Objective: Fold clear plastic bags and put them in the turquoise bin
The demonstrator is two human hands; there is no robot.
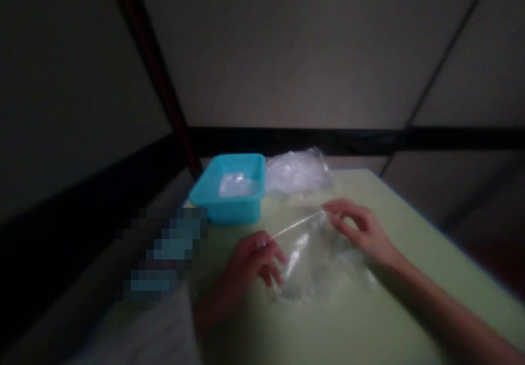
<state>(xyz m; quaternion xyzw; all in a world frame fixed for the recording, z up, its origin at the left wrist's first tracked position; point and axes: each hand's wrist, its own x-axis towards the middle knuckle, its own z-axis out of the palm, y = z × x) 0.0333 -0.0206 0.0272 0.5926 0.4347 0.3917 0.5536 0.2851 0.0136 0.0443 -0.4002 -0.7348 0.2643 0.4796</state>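
Observation:
A clear plastic bag lies on the pale green table between my hands. My left hand pinches the left end of the bag's top edge, fingers curled. My right hand pinches the right end of that edge. The edge is stretched taut between the two hands. What the bag holds is too dim to make out.
A turquoise plastic tub with something white inside stands at the table's far left. A heap of crumpled clear plastic bags lies right of it. A pixelated patch covers the area at left. Grey walls with a black rail stand behind.

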